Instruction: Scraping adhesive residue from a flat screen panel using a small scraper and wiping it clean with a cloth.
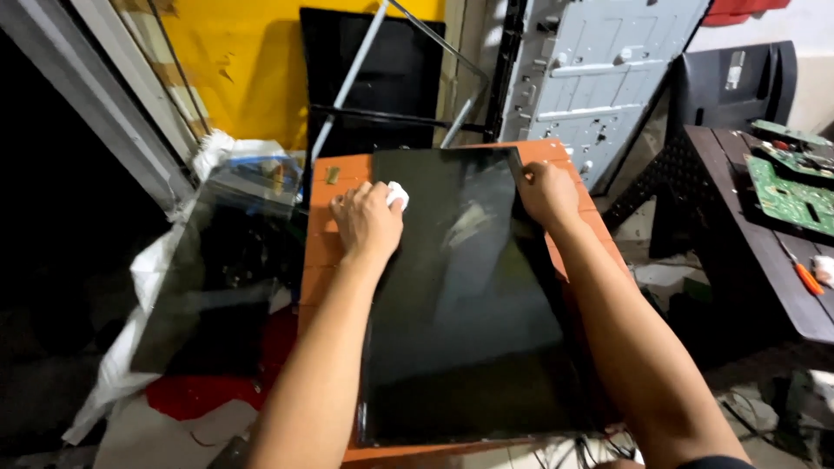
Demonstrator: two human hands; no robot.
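A large, dark, glossy rectangular display panel is lying flat on an orange wooden table, covering most of the top and reaching close to its near and far edges. The person's left hand is pressing down at the panel's far left corner, fingers curled around a small crumpled white cloth that is peeking out past the knuckles. The right hand is resting at the panel's far right corner, fingers bent over the edge and gripping it. A strip of bare orange top is showing along the table's left edge, with a small brass-coloured piece lying near the far left corner. Well apart to the right, a dark brown slatted table is carrying green circuit boards and an orange-handled screwdriver. A grey metal back panel is leaning against the wall behind.
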